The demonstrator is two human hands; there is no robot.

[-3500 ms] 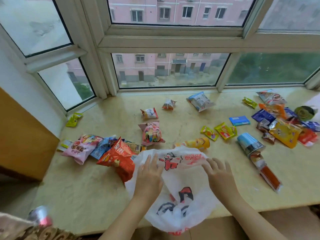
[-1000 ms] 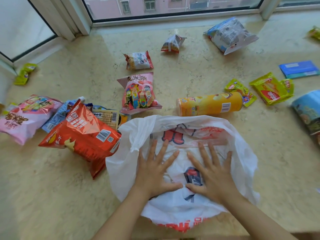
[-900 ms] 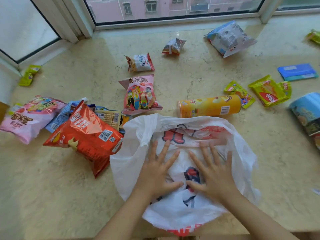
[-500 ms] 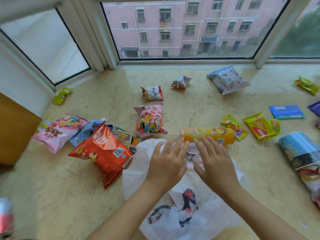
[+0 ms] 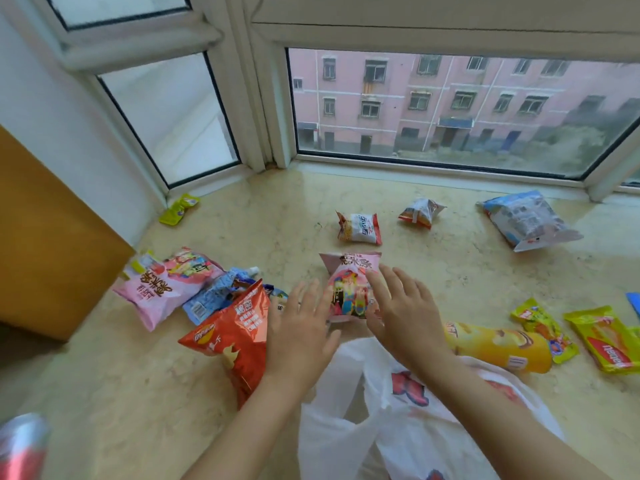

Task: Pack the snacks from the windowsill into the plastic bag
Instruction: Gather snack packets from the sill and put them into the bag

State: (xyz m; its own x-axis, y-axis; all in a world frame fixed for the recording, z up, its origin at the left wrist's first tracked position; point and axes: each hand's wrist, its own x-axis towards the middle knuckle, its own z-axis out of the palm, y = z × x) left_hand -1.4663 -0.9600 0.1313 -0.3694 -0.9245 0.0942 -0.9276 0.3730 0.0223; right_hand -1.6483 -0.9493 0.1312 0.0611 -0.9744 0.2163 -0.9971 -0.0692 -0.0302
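- Plastic bag (image 5: 398, 420): white, printed, thin limp film lying slack at 6 o'clock on the windowsill (image 5: 104, 393); mouth not held open; likely slippery and shapeless, best taken by a handle loop or the rim
- Left hand (image 5: 298, 327) and right hand (image 5: 405, 317): both spread, fingers extended, holding nothing; poised either side of the pink snack pouch (image 5: 349, 289), the right fingers overlapping its edge, contact uncertain
- Pink snack pouch: 12 o'clock from the hands, just beyond the bag; air-puffed, light, contents probably brittle; pinch the sealed top edge or cradle both sides, no squeezing
- Red crisp bag (image 5: 235, 334): 9 o'clock, beside the left hand; inflated foil, light, slick, crushable
- Yellow crisp tube (image 5: 498, 344): 3 o'clock, lying on its side; stiff, may roll; grasp round the middle
- Pink packet (image 5: 166, 289) and blue packet (image 5: 214, 296): 10 o'clock, overlapping, soft
- Small white sachet (image 5: 360, 228), silver sachet (image 5: 420, 213), blue-grey pack (image 5: 526, 220): far, 12 to 2 o'clock, near the window
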